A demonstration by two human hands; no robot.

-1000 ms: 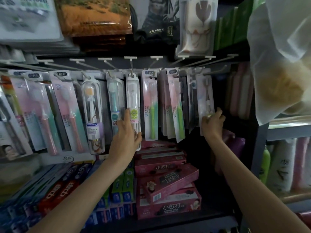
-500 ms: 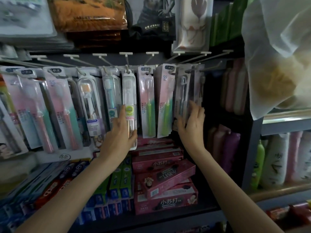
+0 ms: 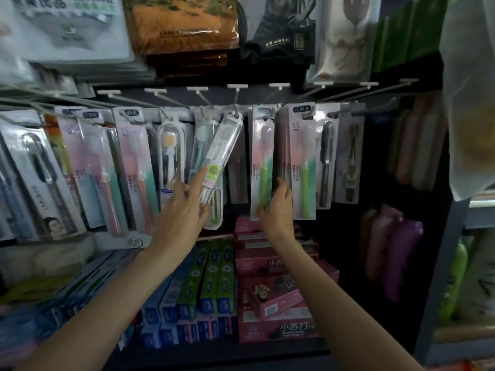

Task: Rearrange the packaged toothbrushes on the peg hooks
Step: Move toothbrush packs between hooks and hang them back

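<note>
Packaged toothbrushes hang in a row from peg hooks (image 3: pixel 235 99). My left hand (image 3: pixel 184 210) pinches the lower end of a clear-cased toothbrush (image 3: pixel 219 159) with a green round sticker. That pack still hangs from its hook and is swung with its bottom to the left. My right hand (image 3: pixel 277 207) holds the bottom edge of a pink pack with a green-handled toothbrush (image 3: pixel 262 162), fingers curled round its edge. A second green-handled pack (image 3: pixel 302 162) hangs just to the right.
Pink and teal toothbrush packs (image 3: pixel 128 170) fill the hooks to the left. Two dark-brush packs (image 3: pixel 348 159) hang at the right end. Toothpaste boxes (image 3: pixel 273 290) are stacked on the shelf below my hands. Bagged goods sit above, and a plastic bag (image 3: pixel 471 103) hangs at right.
My right hand has moved left from the dark-brush packs to the green-handled pack. My left hand has swung the bottom of the clear-cased toothbrush leftward, so that it now hangs tilted.
</note>
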